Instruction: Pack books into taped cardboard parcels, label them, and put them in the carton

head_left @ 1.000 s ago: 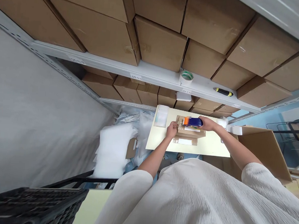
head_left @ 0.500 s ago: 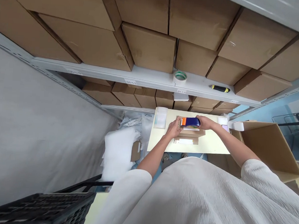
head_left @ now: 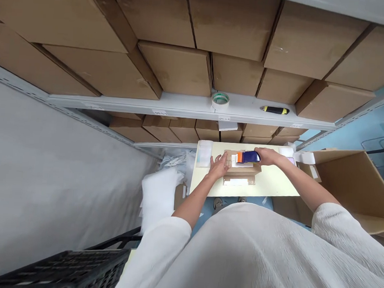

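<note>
A small cardboard box lies on the pale table, with a white label on its top and clear tape at its ends. My left hand rests at the box's left end, fingers stretched out and apart against it. In my right hand is a dark blue and orange tape dispenser, its orange end over the top of the box. A second small cardboard box, also labelled and taped, sits at the near side of the first one.
On the table, a clear plastic packet lies left. A large open carton stands right. The shelf above holds cartons, a tape roll and a yellow-black utility knife. White foam sheets and a black crate are at left.
My left hand has shifted slightly left, and its fingers have loosened at the box end. The tape dispenser has moved a little right and down. The camera view has shifted.
</note>
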`<state>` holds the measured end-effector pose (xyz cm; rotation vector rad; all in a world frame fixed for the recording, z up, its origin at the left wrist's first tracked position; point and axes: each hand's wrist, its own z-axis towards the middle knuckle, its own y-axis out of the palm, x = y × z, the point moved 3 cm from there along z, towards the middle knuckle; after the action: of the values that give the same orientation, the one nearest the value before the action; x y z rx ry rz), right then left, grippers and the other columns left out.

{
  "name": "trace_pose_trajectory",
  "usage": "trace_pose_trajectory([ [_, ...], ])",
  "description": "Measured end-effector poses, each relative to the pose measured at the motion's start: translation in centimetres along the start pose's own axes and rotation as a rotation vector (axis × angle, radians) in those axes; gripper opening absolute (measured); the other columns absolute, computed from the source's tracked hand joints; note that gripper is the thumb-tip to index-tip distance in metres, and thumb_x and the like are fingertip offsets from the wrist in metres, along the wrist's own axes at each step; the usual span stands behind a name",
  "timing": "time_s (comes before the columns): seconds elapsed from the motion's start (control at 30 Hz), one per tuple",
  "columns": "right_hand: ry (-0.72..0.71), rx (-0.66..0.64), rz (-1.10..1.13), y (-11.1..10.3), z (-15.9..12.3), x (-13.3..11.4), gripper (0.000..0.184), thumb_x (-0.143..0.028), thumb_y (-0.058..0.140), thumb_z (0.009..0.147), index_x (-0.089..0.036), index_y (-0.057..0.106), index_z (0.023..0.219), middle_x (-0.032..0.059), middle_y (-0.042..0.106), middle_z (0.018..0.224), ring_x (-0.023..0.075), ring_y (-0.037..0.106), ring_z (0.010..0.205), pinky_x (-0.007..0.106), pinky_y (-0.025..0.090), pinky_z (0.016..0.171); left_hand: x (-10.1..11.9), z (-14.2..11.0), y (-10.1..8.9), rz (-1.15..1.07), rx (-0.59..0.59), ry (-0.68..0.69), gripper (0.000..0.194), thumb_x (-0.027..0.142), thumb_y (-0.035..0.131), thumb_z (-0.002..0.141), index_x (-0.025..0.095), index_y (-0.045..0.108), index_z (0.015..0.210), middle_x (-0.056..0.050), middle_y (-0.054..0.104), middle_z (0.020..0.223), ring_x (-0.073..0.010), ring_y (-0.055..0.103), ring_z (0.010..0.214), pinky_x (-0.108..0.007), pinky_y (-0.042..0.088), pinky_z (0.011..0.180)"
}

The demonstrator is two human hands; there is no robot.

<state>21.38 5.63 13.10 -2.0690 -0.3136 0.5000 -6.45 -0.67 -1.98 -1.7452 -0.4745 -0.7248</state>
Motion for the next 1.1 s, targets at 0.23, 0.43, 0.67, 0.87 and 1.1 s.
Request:
trace_pose_trajectory([
  [0.23,0.002,0.027,0.003,0.2,-4.5,7.9,0.042,-0.022,0.085,0.075,-0.026,0.064,0.111,0.0102,0.076,0.115,0.0294,0.070,0.095,0.032,0.040,0.067,0.4,0.2,-0.3,0.101,-0.083,-0.032,0.078,0.037,0.061,0.099,0.035,0.035,0.173,-0.008,0.031,0.183,-0.0460,0.029,0.165,-0.073,0.000,0.134],
  [0.43,0.028,-0.005,-0.004,1.5,-7.0,14.0,0.039,-0.026,0.081,0.079,-0.024,0.060,0.112,0.0096,0.074,0.115,0.0270,0.069,0.096,0.030,0.041,0.068,1.2,0.5,-1.0,0.305,-0.214,-0.068,0.079,0.042,0.049,0.105,0.034,0.021,0.178,-0.004,0.013,0.188,-0.0428,0.028,0.166,-0.073,0.008,0.134],
  [0.67,0.047,-0.019,0.039,2.5,-8.3,19.3,0.038,-0.023,0.079,0.079,-0.024,0.059,0.111,0.0081,0.074,0.109,0.0244,0.068,0.090,0.029,0.040,0.067,1.3,0.7,-1.2,0.379,-0.252,-0.108,0.080,0.042,0.048,0.106,0.034,0.016,0.179,-0.005,0.010,0.188,-0.0408,0.028,0.167,-0.071,0.013,0.135],
  [0.87,0.026,-0.068,0.005,4.4,-6.7,20.5,0.039,-0.021,0.079,0.081,-0.023,0.060,0.115,0.0101,0.074,0.118,0.0261,0.069,0.101,0.028,0.042,0.071,1.3,0.8,-1.0,0.411,-0.232,-0.145,0.081,0.041,0.051,0.105,0.034,0.019,0.179,-0.007,0.014,0.188,-0.0415,0.032,0.165,-0.069,0.020,0.133],
  [1.1,0.094,-0.146,-0.075,6.5,-3.9,18.3,0.051,-0.016,0.078,0.083,-0.020,0.061,0.131,0.0154,0.072,0.127,0.0305,0.071,0.107,0.032,0.048,0.077,2.3,0.8,-1.0,0.392,-0.219,-0.183,0.080,0.034,0.051,0.102,0.030,0.024,0.177,-0.008,0.015,0.187,-0.0418,0.033,0.165,-0.068,0.022,0.134],
])
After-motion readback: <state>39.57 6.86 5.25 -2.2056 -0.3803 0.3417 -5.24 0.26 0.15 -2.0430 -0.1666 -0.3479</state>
